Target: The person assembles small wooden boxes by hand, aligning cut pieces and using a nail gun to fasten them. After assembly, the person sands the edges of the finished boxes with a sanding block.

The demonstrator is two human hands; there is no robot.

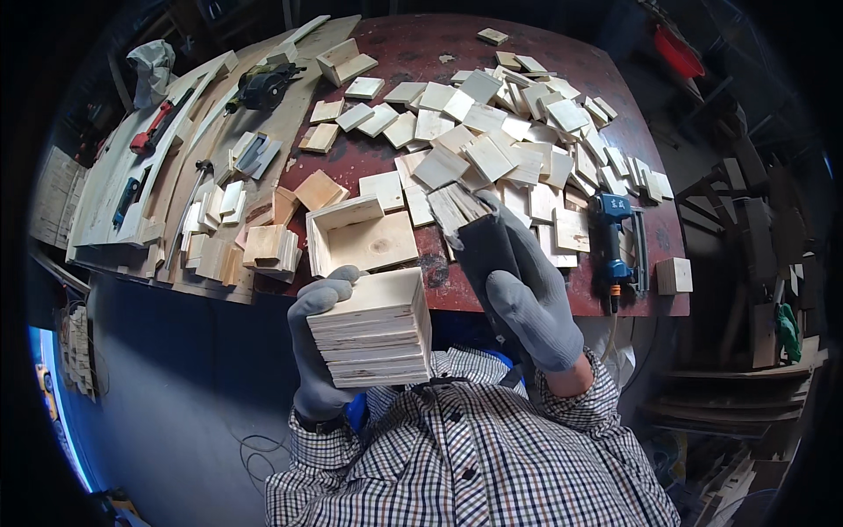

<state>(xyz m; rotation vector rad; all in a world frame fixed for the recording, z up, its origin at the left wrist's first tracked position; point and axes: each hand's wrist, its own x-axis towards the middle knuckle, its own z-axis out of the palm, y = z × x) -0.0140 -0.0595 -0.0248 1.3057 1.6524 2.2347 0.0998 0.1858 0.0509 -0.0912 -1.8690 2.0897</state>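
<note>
Checked shirt cloth [465,457] is seen nearest. Above it, a stack of wooden squares [373,334] is gripped by the gloved left hand [318,347], before the near edge of the red table [404,44]. A dark block [486,255] is grasped by the gloved right hand [540,303]. Loose wooden pieces [492,156] are strewn behind.
</note>
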